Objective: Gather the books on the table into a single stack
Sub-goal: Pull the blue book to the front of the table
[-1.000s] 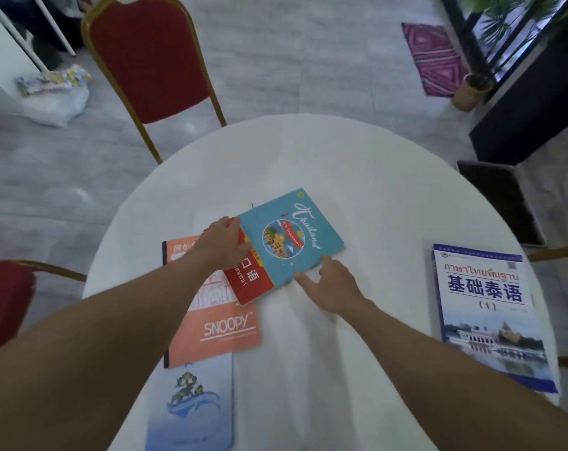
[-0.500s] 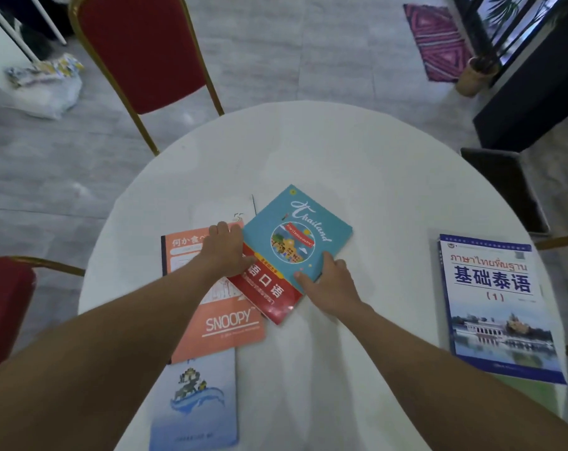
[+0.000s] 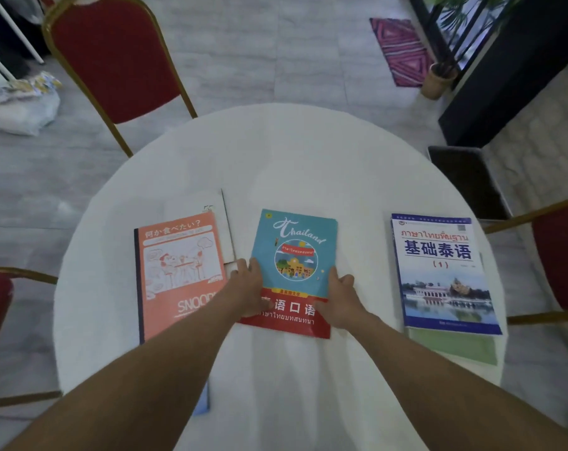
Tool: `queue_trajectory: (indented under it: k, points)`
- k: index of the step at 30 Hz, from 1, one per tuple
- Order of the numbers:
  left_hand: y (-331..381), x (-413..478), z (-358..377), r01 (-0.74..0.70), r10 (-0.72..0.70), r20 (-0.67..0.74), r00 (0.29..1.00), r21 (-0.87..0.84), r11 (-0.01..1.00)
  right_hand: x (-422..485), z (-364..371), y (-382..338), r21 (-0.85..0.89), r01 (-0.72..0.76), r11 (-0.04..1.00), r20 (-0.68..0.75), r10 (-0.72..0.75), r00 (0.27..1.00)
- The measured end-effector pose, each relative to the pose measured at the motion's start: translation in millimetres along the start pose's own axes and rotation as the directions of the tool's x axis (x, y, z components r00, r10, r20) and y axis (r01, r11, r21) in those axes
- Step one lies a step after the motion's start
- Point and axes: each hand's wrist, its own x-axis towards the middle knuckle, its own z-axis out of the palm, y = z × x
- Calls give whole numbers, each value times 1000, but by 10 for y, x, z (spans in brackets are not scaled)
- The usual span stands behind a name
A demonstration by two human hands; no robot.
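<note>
Dim, bluish, even indoor light, soft shadows, slight blur, and wide-angle bending toward the edges.

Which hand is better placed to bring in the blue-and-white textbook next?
Right, probably. The right hand rests on the teal Thailand book's right edge, on the blue-and-white textbook's side; the left hand would have to cross over.

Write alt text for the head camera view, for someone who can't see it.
Both hands, left and right, grip the sides of a teal Thailand book on a round white table. An orange Snoopy notebook lies left of it, a blue textbook right.
</note>
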Motion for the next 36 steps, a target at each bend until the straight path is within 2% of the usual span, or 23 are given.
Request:
queue_trajectory:
  k: [7,16,26,36]
  points:
    - [152,-322,443,-1,2,15,1000,-94,996,-314,-60,422,-68,27,997,55,-23,998]
    - [258,-638,731,30,-27,27,999,-120,992,-603,-38,663,-118,44,992,89,-34,995]
    - [316,-777,811,37,-35,26,999,-84,996,-735,0,760,-115,47,992,84,-38,996]
    - [374,-740,743,40,-41,85,996,15,999,-758,-15,796,-123,67,990,83,-57,995]
